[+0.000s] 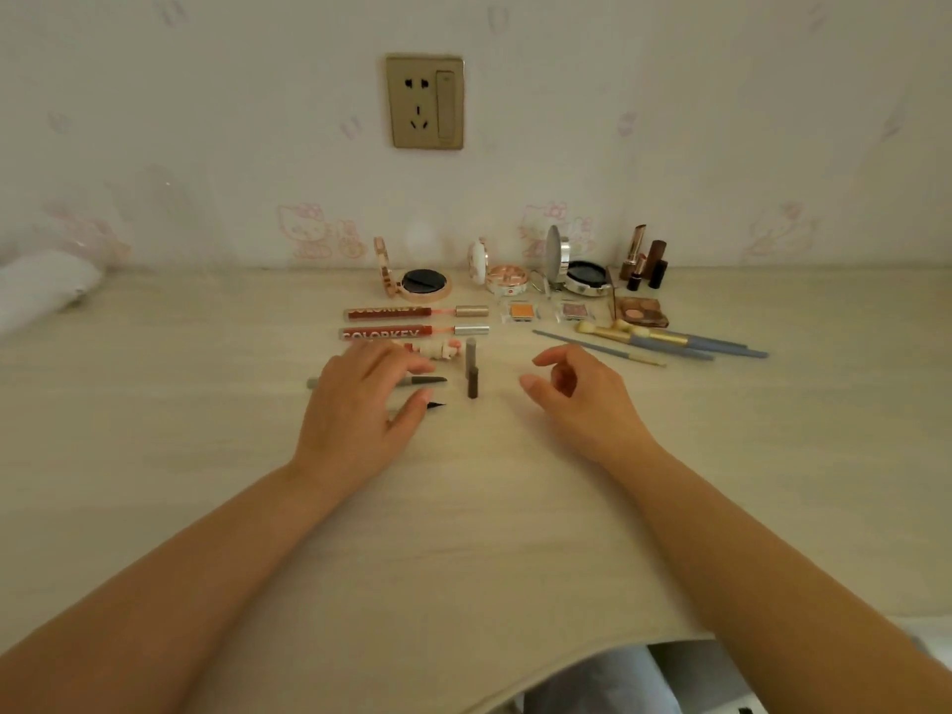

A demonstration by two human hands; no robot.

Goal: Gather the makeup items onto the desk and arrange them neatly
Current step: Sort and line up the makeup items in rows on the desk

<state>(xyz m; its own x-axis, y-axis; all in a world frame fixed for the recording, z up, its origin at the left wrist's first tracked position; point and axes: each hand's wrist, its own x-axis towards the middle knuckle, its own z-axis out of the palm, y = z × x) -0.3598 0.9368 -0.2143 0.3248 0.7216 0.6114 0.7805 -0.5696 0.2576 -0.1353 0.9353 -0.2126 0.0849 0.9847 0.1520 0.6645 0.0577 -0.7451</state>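
Note:
Makeup lies in rows at the back of the pale desk (463, 507). Three open compacts (425, 285) stand by the wall, with lipsticks (644, 257) at the right. Two red lip gloss tubes (412, 322) lie side by side; a small beige item (438, 348) lies below them. Small eyeshadow pans (523, 311), a brown palette (641, 311) and several brushes (669, 342) lie to the right. My left hand (360, 404) lies flat over two dark eyeliner pens (427, 381), fingers straight. A grey cap (472, 376) lies between my hands. My right hand (577, 394) hovers with loosely curled fingers, holding nothing.
A wall socket (425, 101) sits above the desk on wallpaper with pink cartoon figures. Something white and soft (41, 291) lies at the far left on the desk. The desk's front edge curves near my lap at the bottom.

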